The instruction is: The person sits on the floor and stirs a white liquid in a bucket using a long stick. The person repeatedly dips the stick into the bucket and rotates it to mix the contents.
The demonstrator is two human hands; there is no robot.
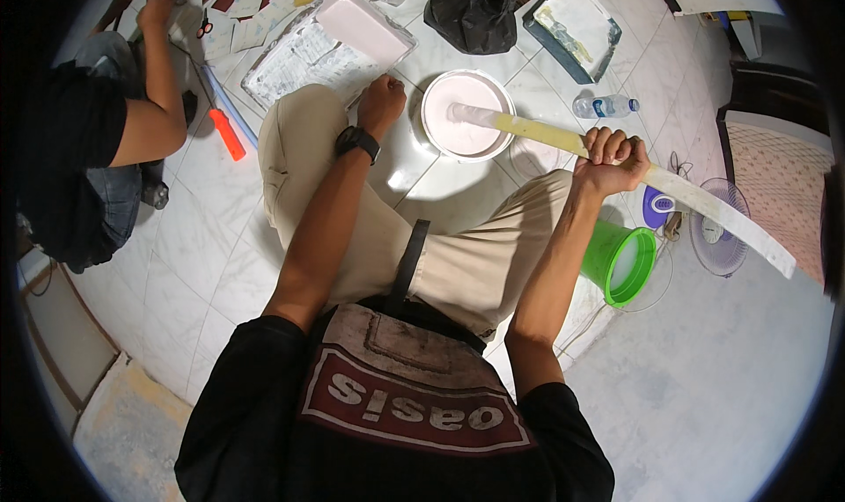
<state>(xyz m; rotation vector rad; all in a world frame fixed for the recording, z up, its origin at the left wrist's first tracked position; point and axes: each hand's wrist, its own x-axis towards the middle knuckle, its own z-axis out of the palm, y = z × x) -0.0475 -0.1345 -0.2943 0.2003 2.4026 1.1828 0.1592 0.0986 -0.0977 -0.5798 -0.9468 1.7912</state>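
"Left hand?"
"Upper centre, curled into a fist, perhaps resting."
"The bucket?"
"Just right of it, likely close so the stick dips in."
"Right hand?"
"Upper right, clamped midway along the stick, probably for leverage."

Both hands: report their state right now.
Left hand: closed in a fist; cannot tell if it holds anything.
Right hand: closed, holding the stick.
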